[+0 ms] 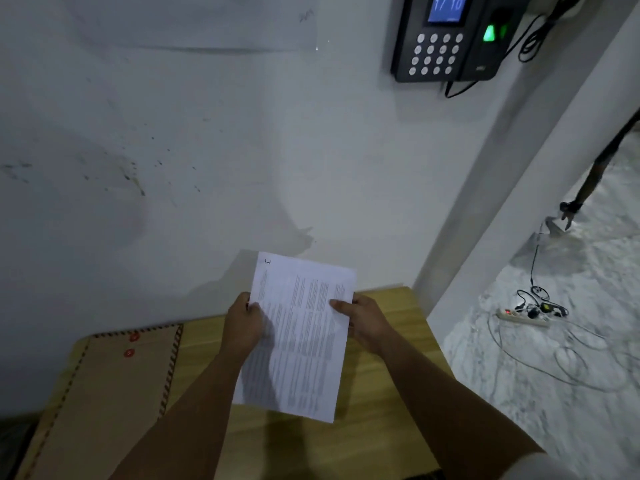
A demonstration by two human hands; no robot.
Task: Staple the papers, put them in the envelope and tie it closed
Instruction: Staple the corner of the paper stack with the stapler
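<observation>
At centre frame, the left hand and right hand each gripped a side edge of the papers, held above the table; the envelope lay lower left.

One head-worn camera looks forward and down, close over both hands. Beyond the fingers rises a white wall.

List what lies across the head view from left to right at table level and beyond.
Brown envelope → left hand → papers → right hand → power strip on the floor.
</observation>
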